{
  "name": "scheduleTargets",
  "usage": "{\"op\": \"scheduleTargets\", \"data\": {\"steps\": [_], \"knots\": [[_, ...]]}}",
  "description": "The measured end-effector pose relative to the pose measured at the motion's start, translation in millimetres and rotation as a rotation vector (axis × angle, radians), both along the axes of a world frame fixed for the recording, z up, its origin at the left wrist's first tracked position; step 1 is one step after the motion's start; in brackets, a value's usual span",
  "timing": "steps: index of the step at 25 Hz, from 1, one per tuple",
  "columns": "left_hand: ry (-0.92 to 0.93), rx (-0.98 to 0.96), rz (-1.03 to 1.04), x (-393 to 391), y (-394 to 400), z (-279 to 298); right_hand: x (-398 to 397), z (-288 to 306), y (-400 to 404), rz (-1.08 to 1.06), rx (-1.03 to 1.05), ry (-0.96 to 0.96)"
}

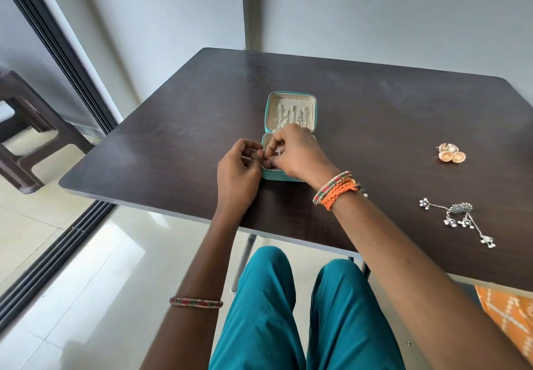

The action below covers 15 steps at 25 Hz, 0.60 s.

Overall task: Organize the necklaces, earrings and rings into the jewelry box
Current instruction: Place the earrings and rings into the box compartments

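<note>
A small teal jewelry box (291, 101) lies open on the dark table (178, 127), its lid flat at the far side with several silver chains (291, 117) hanging inside. Over the box's near half, my left hand (238, 168) and my right hand (298, 150) meet with curled fingers. They pinch a small silver piece (279, 150) between the fingertips; what it is cannot be told. The near compartments are mostly hidden by my hands. Gold round earrings (451, 155) lie at the right. Silver dangling earrings (461, 219) lie nearer the front right.
A brown plastic stool (26, 127) stands on the floor to the left, beside a sliding door track. An orange patterned cloth (507, 315) shows under the table's right edge. My knees in teal trousers sit below the table's near edge.
</note>
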State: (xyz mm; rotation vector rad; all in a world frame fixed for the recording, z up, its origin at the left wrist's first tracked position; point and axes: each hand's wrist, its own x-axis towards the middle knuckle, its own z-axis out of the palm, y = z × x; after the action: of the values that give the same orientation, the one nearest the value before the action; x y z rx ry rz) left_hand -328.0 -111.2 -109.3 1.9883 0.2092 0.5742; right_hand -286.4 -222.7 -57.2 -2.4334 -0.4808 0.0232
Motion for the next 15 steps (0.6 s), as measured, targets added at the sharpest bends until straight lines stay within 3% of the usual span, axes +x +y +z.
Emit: {"op": "scheduleTargets", "data": {"steps": [9, 12, 15], "knots": [[-0.114, 0.089, 0.057, -24, -27, 28, -12, 34, -83, -0.124, 0.457, 0.082], [-0.163, 0.095, -0.108, -35, -56, 39, -23, 27, -125, -0.225, 0.488, 0.053], [-0.072, 0.123, -0.192, -38, -83, 30, -28, 6, -142, -0.307, 0.435, 0.057]]}}
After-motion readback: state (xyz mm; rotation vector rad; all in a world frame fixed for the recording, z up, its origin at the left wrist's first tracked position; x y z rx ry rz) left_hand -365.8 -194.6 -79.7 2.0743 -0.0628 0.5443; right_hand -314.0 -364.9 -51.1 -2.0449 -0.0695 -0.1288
